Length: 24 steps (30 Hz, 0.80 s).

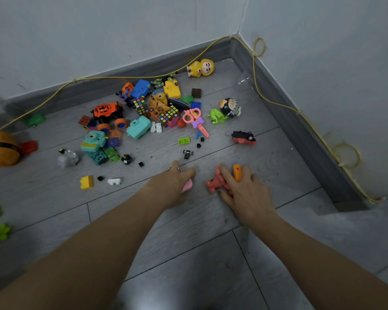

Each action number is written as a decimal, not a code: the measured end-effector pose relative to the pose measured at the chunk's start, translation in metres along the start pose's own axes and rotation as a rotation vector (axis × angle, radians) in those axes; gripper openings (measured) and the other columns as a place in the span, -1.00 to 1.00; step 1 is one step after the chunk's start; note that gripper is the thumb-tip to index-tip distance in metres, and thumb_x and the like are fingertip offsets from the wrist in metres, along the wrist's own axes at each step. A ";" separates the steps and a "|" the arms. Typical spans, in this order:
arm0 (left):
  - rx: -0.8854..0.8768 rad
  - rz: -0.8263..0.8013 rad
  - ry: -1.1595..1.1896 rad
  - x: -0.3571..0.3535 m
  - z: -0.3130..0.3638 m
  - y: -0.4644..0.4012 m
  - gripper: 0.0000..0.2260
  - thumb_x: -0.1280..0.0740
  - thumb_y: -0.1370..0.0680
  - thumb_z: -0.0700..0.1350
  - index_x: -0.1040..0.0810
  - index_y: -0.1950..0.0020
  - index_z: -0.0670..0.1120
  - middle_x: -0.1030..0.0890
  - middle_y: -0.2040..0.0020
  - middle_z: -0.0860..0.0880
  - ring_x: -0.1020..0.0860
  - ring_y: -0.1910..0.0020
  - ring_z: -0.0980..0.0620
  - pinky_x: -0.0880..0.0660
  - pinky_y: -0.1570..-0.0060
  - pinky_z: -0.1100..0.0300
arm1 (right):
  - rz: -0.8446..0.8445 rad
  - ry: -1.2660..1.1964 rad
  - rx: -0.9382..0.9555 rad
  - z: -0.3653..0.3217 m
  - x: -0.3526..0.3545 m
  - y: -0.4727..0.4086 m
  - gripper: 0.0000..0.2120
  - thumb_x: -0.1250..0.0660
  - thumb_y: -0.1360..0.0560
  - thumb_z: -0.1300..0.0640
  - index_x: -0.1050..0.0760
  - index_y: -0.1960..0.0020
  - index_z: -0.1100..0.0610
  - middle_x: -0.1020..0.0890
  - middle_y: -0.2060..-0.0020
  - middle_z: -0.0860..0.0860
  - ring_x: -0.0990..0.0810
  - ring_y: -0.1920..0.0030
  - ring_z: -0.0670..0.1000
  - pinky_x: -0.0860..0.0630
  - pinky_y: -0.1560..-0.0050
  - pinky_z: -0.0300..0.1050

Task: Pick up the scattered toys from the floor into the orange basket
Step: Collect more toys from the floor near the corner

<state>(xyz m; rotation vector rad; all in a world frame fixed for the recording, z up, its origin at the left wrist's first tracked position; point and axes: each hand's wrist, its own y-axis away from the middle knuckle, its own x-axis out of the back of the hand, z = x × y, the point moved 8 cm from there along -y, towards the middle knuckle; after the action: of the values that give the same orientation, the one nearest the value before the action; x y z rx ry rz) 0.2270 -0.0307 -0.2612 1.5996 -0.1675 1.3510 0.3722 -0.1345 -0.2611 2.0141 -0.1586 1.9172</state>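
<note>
Gathering toys off the floor (188,253) w/ both hands at once, lower centre of frame. Left hand (174,184) has fingers curled over a pink toy (188,185), mostly hidden under the palm, so grip quality can't be judged. Right hand (240,189) is spread over a red toy (216,182), w/ an orange piece (237,172) wedged btwn two fingers; looks held, prob loosely. Best to close the right fingers fully round the red toy before lifting, else the orange bit may slip. Orange basket (0,149) sits at far left edge, partly cut off, well apart from both hands, so carry low and across. Main pile, incl. orange truck (108,111) and pink scissors (194,118), stays upper centre, untouched.
</note>
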 end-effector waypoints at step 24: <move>0.064 0.232 0.412 0.014 -0.030 0.036 -0.76 -0.30 -0.51 -0.15 -0.33 -0.11 0.01 -0.52 0.06 -0.09 -0.49 0.13 -0.08 -0.37 0.28 0.15 | -0.155 -0.875 -0.419 -0.010 0.006 -0.006 -0.66 -0.52 -0.29 0.17 -0.40 0.08 0.06 -0.54 0.03 0.17 -0.54 0.13 0.11 -0.43 0.22 -0.13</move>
<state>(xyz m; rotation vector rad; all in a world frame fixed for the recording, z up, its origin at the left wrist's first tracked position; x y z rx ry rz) 0.1886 -0.0198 -0.2321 1.3477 -0.0594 1.8523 0.3654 -0.1246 -0.2558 2.3074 -0.5430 0.7182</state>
